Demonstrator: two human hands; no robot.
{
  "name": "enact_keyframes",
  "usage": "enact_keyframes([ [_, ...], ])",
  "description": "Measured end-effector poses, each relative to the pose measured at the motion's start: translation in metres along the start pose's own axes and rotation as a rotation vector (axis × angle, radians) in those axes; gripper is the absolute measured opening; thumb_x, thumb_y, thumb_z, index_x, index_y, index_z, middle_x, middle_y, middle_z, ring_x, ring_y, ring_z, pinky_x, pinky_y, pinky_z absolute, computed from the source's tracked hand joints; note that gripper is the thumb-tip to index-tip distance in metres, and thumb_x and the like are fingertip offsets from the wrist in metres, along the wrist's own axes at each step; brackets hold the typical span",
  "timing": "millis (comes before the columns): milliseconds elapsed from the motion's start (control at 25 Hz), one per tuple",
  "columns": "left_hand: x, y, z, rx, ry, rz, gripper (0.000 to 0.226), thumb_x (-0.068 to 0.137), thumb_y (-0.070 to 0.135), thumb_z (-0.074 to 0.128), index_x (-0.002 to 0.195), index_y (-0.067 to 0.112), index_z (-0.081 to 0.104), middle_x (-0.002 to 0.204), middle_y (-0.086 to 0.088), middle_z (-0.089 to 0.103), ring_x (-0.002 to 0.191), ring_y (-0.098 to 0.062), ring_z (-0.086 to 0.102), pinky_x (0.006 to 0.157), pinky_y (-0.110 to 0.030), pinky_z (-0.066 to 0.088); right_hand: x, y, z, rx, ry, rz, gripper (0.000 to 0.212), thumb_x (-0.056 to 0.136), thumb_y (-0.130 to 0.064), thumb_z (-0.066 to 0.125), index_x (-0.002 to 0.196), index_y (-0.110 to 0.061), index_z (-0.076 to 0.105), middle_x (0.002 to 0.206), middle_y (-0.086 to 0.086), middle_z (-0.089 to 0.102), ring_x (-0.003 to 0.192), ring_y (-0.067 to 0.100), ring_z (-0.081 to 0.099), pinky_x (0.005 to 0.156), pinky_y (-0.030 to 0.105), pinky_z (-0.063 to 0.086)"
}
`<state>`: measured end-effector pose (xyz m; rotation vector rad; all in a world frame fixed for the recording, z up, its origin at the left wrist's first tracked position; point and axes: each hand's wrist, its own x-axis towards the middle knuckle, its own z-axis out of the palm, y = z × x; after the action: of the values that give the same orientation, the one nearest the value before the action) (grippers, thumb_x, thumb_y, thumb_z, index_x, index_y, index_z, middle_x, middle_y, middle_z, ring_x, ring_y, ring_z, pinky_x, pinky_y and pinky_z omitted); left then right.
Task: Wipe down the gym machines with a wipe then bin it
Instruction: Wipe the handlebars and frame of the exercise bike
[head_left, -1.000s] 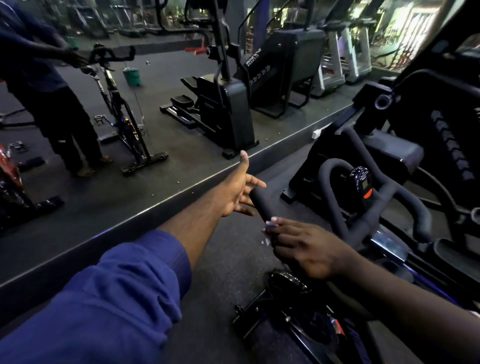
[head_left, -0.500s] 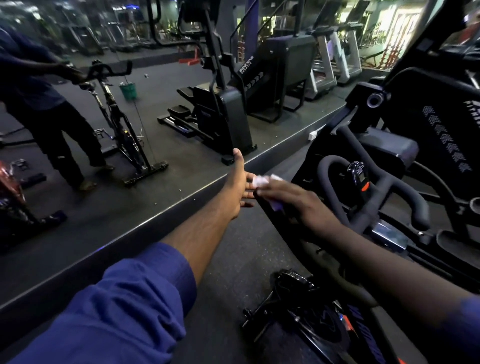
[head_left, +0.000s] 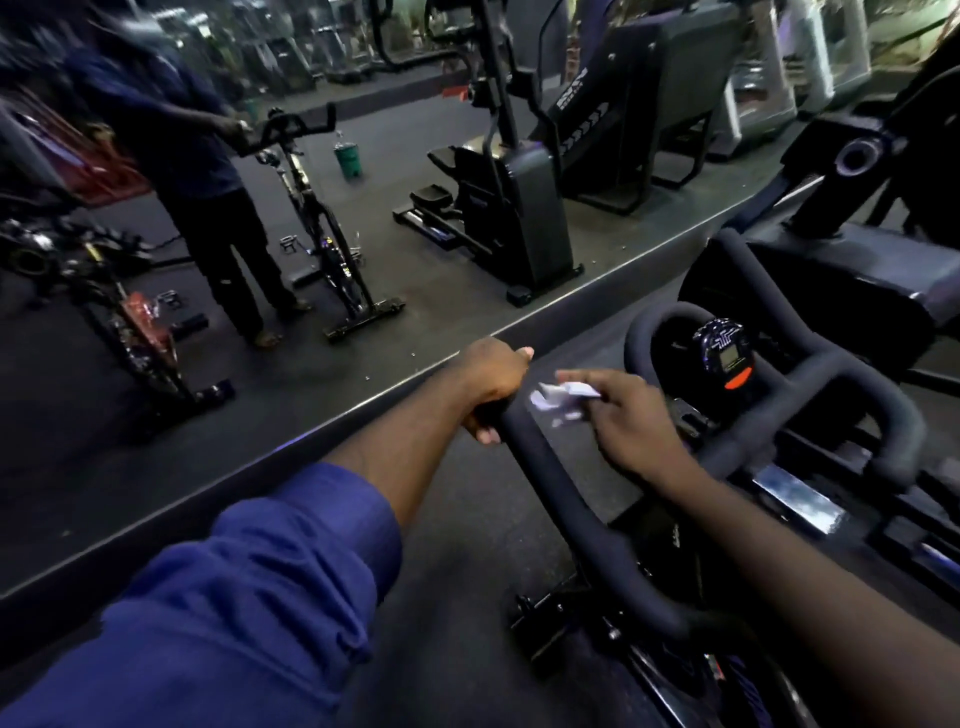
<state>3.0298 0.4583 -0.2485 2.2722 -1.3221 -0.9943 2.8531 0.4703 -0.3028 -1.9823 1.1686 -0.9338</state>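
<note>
A black spin bike stands in front of me, its padded left handlebar (head_left: 566, 499) running from near me up toward a wall mirror. My left hand (head_left: 493, 384) grips the far tip of that bar, fingers curled round it. My right hand (head_left: 628, 421) pinches a small crumpled white wipe (head_left: 563, 397) and holds it against the bar just behind the left hand. The bike's round display (head_left: 724, 353) with an orange mark sits in the loop of the handlebars to the right.
A large wall mirror (head_left: 260, 338) fills the left and far side, reflecting me, the bike, a green bin (head_left: 348, 158), an elliptical and treadmills. Another dark machine (head_left: 857, 270) stands close on the right. Dark rubber floor (head_left: 478, 545) lies below the bar.
My left hand went from open beside the bar's tip to gripping it. My right hand with the wipe slid up the bar toward the tip, then came back slightly.
</note>
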Motion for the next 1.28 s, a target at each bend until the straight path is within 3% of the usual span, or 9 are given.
enact_keyframes([
  [160, -0.001, 0.007, 0.002, 0.151, 0.036, -0.022, 0.047, 0.113, 0.031, 0.039, 0.121, -0.008, 0.065, 0.113, -0.028, 0.072, 0.095, -0.041, 0.074, 0.053, -0.030, 0.054, -0.024, -0.013, 0.026, 0.024, -0.075, -0.112, 0.042, 0.096, -0.014, 0.049, 0.130, -0.023, 0.072, 0.095, -0.002, 0.075, 0.087, 0.006, 0.065, 0.075, 0.019, 0.042],
  [320, 0.005, 0.010, 0.002, 0.198, 0.061, -0.092, 0.039, 0.113, 0.025, 0.044, 0.126, -0.005, 0.065, 0.121, -0.025, 0.070, 0.091, -0.038, 0.070, 0.050, -0.024, 0.044, -0.073, 0.015, -0.015, -0.147, -0.231, -0.295, 0.035, 0.095, -0.022, 0.046, 0.113, -0.028, 0.075, 0.083, -0.004, 0.075, 0.076, 0.017, 0.071, 0.071, 0.033, 0.054],
  [400, -0.002, 0.012, 0.008, 0.265, 0.098, -0.114, 0.033, 0.111, 0.021, 0.049, 0.126, -0.004, 0.066, 0.120, -0.023, 0.070, 0.095, -0.037, 0.069, 0.055, -0.025, 0.042, -0.048, 0.012, -0.017, -0.063, -0.136, -0.193, 0.030, 0.097, -0.018, 0.060, 0.085, -0.040, 0.076, 0.070, -0.015, 0.072, 0.065, 0.001, 0.066, 0.065, 0.019, 0.048],
  [520, -0.004, 0.012, 0.007, 0.154, 0.127, -0.169, 0.032, 0.106, 0.022, 0.057, 0.125, -0.002, 0.067, 0.116, -0.021, 0.072, 0.103, -0.037, 0.071, 0.061, -0.031, 0.045, -0.017, 0.003, 0.018, 0.030, -0.020, -0.113, 0.040, 0.094, -0.002, 0.057, 0.119, -0.026, 0.077, 0.100, -0.003, 0.079, 0.086, 0.007, 0.068, 0.072, 0.005, 0.041],
  [680, -0.001, 0.007, 0.009, 0.323, 0.151, -0.138, 0.040, 0.091, 0.027, 0.079, 0.120, 0.002, 0.067, 0.111, -0.015, 0.074, 0.100, -0.034, 0.071, 0.067, -0.028, 0.038, -0.067, 0.020, 0.019, -0.115, -0.115, -0.204, 0.035, 0.095, -0.015, 0.058, 0.127, -0.022, 0.071, 0.080, 0.008, 0.072, 0.070, 0.025, 0.070, 0.064, 0.034, 0.045],
  [800, 0.001, 0.006, 0.003, 0.328, 0.036, -0.042, 0.039, 0.092, 0.024, 0.080, 0.121, 0.001, 0.066, 0.113, -0.017, 0.072, 0.100, -0.034, 0.070, 0.053, -0.022, 0.037, -0.099, 0.020, -0.012, -0.383, -0.148, -0.507, 0.034, 0.087, -0.024, 0.056, 0.118, -0.021, 0.069, 0.102, 0.004, 0.077, 0.073, 0.028, 0.075, 0.054, 0.040, 0.059],
  [920, 0.002, 0.006, -0.008, 0.212, -0.017, 0.077, 0.028, 0.107, 0.026, 0.059, 0.106, -0.001, 0.069, 0.092, -0.021, 0.068, 0.082, -0.036, 0.070, 0.032, -0.019, 0.033, -0.055, -0.007, -0.002, -0.408, -0.127, -0.714, 0.035, 0.091, -0.015, 0.057, 0.123, -0.012, 0.072, 0.127, 0.006, 0.072, 0.111, 0.024, 0.072, 0.091, 0.036, 0.061],
  [1040, 0.001, 0.000, -0.014, 0.240, -0.109, 0.053, 0.048, 0.109, 0.032, 0.045, 0.082, 0.001, 0.068, 0.063, -0.018, 0.067, 0.048, -0.028, 0.061, 0.045, -0.022, 0.043, -0.019, -0.007, 0.030, -0.556, -0.345, -0.858, 0.043, 0.090, -0.003, 0.055, 0.131, 0.000, 0.067, 0.144, 0.014, 0.061, 0.143, 0.031, 0.048, 0.126, 0.037, 0.026],
  [1280, 0.006, -0.007, -0.021, 0.213, -0.247, 0.113, 0.043, 0.105, 0.037, 0.049, 0.104, -0.001, 0.068, 0.074, -0.017, 0.077, 0.064, -0.033, 0.077, 0.060, -0.038, 0.060, -0.105, 0.024, -0.004, -0.598, -0.502, -0.824, 0.041, 0.110, -0.024, 0.035, 0.110, -0.001, 0.069, 0.139, 0.015, 0.063, 0.145, 0.029, 0.047, 0.117, 0.049, 0.041],
])
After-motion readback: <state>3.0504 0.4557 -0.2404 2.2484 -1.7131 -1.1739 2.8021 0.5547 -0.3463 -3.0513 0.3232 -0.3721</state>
